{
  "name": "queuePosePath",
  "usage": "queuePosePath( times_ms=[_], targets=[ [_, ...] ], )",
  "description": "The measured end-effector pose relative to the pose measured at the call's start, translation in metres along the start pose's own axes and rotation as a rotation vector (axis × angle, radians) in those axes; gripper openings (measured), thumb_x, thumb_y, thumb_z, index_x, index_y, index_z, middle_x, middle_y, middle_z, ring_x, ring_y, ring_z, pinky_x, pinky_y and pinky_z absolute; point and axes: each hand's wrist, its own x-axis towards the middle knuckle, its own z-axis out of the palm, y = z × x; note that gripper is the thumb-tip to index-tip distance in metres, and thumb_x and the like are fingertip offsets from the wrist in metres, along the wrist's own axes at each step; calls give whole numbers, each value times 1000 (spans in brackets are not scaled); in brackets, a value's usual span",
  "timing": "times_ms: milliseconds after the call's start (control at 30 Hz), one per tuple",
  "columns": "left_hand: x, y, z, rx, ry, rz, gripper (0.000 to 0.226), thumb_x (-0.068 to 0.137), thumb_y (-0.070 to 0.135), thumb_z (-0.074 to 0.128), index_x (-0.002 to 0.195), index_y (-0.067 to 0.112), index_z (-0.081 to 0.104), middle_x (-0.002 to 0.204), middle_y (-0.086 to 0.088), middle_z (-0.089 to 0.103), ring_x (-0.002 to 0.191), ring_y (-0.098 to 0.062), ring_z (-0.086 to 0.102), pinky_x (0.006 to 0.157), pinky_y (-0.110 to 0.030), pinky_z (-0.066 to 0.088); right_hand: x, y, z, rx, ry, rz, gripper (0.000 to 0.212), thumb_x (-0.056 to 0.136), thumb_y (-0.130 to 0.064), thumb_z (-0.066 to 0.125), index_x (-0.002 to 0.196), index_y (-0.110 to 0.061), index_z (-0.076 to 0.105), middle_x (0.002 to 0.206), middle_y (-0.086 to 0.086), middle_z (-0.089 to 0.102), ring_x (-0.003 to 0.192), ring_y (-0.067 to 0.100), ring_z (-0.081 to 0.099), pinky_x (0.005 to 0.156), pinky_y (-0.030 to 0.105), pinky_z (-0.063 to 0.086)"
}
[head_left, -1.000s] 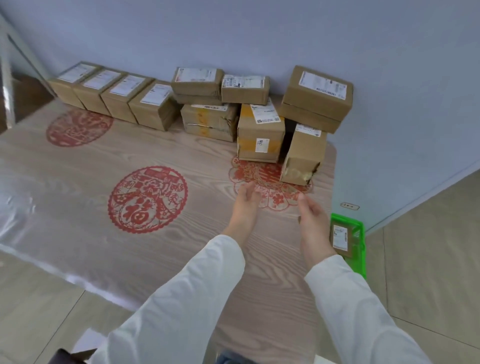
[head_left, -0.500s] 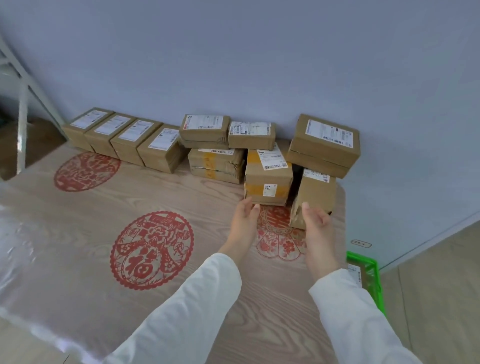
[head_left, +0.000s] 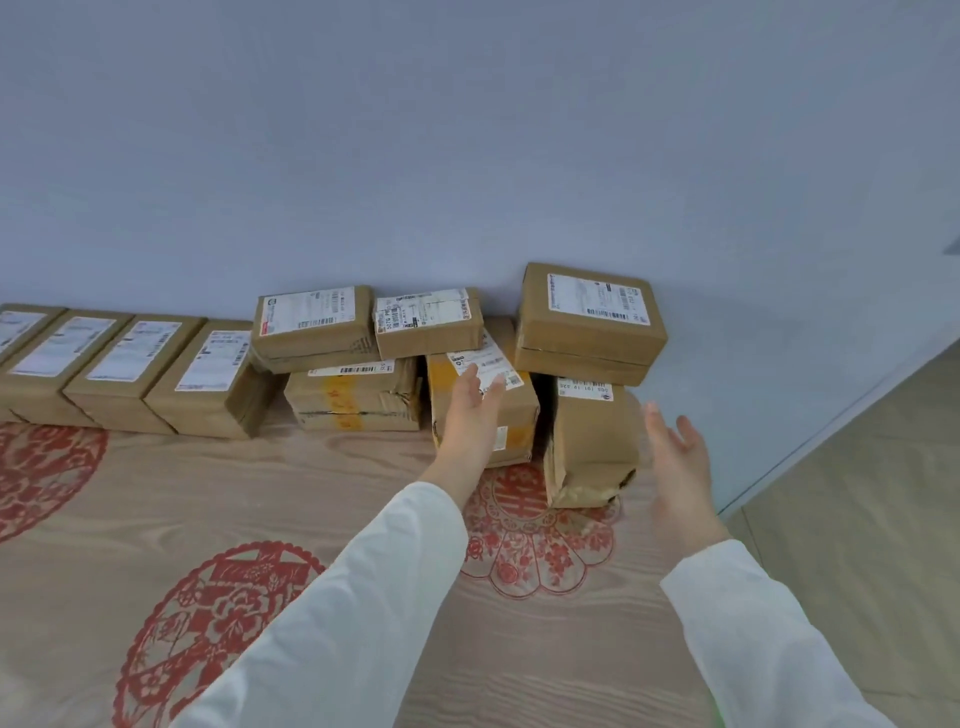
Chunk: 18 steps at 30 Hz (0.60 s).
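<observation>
View from a person's head, looking down at a wood-grain table (head_left: 156, 483) printed with round red paper-cut patterns and set against a pale blue wall. Brown cardboard parcels with white shipping labels line the back edge: a row of boxes (head_left: 130, 374) at the left, a middle stack (head_left: 353, 400), and a cluster at the right end. Two arms in white sleeves reach toward that right cluster. The left hand (head_left: 470, 415) is open with straight fingers, in front of a taped box (head_left: 522, 415) marked with yellow tape; whether it touches the box cannot be told. The right hand (head_left: 675, 457) is open too, fingers spread, in the air just to the right of a tall box (head_left: 592, 441) standing on end. The hands are well apart with the tall box between them, and neither holds anything. A big box (head_left: 592, 322) rests on top of the tall box, close to the wall. The work looks to be at its very start: the hands are placed as if for a two-handed pickup, but no parcel is gripped or lifted, so the grasp, lift and carry are all left to do. Whether the tall box or the big box above it is the target is unclear
</observation>
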Motion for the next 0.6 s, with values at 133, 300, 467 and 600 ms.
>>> queuePosePath(
  times_ms=[133,300,467,600],
  targets=[
    [31,10,14,30,-8,-5,58,99,41,42,150,25,20,156,1,26,142,-20,27,109,-34,26,34,-9,4,22,-3,66,79,88,-55,54,152,-26,16,157,0,23,140,23,30,111,41,23],
    [72,9,38,44,-3,-10,61,99,44,40,152,25,18,158,2,22,143,-18,24,112,-33,22,86,-18,13,14,3,123,85,81,-67,53,150,-34,16,157,-3,20,142,25,26,113,44,21],
    [102,5,50,58,59,4,58,100,45,35,152,24,19,156,1,26,143,-18,25,114,-32,18,125,-17,22,2,-35,164,89,78,-71,50,150,-31,15,158,-1,18,142,28,24,112,43,23],
    [113,3,58,65,69,-7,53,100,49,27,149,28,27,153,4,32,142,-16,27,111,-29,20,139,-19,30,40,-119,182,80,78,-72,48,146,-34,28,147,-5,38,132,21,38,91,33,35]
  ],
)
